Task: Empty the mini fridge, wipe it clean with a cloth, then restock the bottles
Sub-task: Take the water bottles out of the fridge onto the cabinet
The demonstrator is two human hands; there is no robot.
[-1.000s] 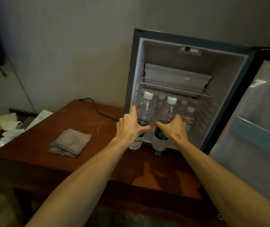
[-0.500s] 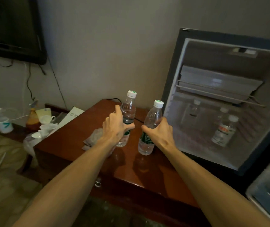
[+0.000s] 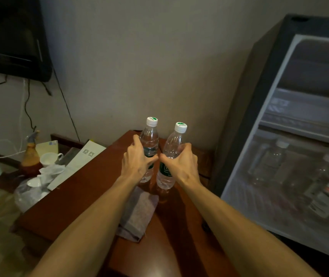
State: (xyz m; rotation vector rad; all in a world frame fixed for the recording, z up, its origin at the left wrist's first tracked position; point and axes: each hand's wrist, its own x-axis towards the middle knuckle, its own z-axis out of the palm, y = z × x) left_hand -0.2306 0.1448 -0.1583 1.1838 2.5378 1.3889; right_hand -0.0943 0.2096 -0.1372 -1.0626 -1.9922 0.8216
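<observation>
Bottles [image 3: 160, 156] further left, nr table [image 3: 83, 194] edge.

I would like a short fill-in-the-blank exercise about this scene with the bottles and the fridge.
1. Each hand grips one ____.
2. The left hand and the right hand hold them above the wooden ____.
3. The folded cloth lies ____ the forearms.
4. The mini fridge door is ____.

Missing words: bottle; table; between; open
</observation>
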